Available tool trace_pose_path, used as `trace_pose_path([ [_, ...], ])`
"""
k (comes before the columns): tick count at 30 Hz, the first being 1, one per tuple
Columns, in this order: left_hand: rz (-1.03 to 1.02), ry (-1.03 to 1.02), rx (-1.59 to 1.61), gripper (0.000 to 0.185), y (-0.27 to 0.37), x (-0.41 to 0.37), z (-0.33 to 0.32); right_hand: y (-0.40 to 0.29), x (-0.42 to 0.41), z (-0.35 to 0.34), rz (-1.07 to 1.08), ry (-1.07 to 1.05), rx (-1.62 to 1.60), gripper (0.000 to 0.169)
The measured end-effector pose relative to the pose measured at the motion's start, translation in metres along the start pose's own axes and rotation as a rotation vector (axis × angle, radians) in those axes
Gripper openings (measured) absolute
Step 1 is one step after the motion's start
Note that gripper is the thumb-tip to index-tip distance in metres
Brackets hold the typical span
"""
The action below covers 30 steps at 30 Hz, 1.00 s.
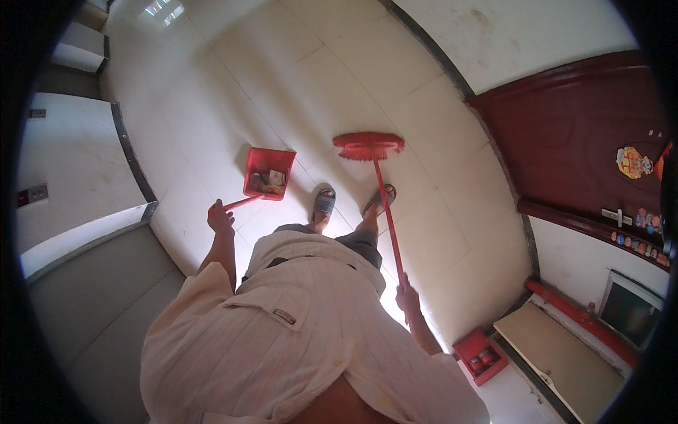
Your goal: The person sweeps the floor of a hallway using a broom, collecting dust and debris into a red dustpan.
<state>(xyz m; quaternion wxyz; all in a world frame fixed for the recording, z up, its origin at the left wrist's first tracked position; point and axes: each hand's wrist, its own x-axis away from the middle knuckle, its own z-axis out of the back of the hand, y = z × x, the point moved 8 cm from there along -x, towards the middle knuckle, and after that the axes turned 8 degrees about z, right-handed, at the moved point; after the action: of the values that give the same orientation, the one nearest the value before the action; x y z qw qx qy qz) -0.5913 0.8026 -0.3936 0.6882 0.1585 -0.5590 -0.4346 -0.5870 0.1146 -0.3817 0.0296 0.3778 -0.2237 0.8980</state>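
Note:
My left hand [221,216] grips the red handle [244,202] of a dustpan [254,159] on my left. Inside the dustpan pan lie several bits of rubbish [270,180], pale and brownish, too small to name. Around the red stick of a broom [390,222], my right hand [408,298] is closed. The broom's red bristle head [369,145] is in front of my right foot, somewhat apart from the dustpan. Both hands are in view.
Pale floor tiles [296,79] stretch ahead. My sandalled feet [324,204] stand between dustpan and broom stick. A dark red door [572,138] with stickers is at right. Nearby are a beige cabinet [561,355] and a red box [479,356] holding red items. Left is a grey panel [100,302].

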Motion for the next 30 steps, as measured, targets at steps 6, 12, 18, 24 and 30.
trace_pose_path([
  [6,-0.012,-0.013,-0.037,0.038,0.001,0.008,-0.005,-0.062,-0.181,0.055,0.111,-0.024,0.122,0.063],
  [12,0.070,0.051,0.062,0.031,-0.005,0.016,-0.006,-0.130,-0.247,0.111,0.197,-0.007,-0.230,0.050],
  [18,0.102,0.098,0.244,0.033,-0.005,0.003,0.023,-0.072,-0.113,0.079,0.143,-0.067,0.021,0.062],
  [24,0.112,0.252,0.385,0.039,0.016,-0.014,0.049,-0.028,0.004,0.067,0.161,-0.162,0.114,0.057],
  [30,0.128,0.294,0.298,0.038,0.038,-0.013,0.023,-0.050,-0.076,0.083,0.146,-0.246,0.133,0.055],
])
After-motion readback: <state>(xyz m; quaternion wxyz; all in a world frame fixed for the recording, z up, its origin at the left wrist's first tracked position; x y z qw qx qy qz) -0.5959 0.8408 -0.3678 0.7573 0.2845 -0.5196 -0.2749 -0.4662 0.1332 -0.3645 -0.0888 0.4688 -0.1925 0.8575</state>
